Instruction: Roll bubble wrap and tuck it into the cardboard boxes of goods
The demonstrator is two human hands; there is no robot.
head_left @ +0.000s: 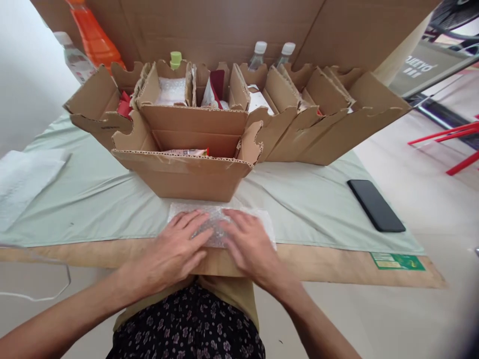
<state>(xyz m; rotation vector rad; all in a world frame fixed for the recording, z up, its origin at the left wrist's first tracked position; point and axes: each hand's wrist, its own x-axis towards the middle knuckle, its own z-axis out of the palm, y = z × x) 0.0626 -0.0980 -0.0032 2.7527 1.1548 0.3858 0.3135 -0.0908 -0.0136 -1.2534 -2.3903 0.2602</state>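
We had our left hand (pixel 179 247) and right hand (pixel 249 242) at the bubble wrap (pixel 216 224), just below the middle of the frame, fingers loosely parted and closed on nothing we could see. The hands were apart, a strip of wrap showing between them; blur hid how firmly they pressed, if at all. To flatten the sheet well, we judged, light, even pressure from the fingers served best, working outward from the middle without bursting the bubbles. Our palms faced down, fingertips angled inward, with the forearms slanting up from the lower left and from the bottom edge right of centre. The wrap lay mostly on the pale green cloth (pixel 303 214), its near edge reaching the wooden table (pixel 325 264), just below the open box (pixel 194 179) at centre. Above that, a row of boxes (pixel 299 137) crossed the upper frame, and a phone (pixel 376 205) lay at the right.
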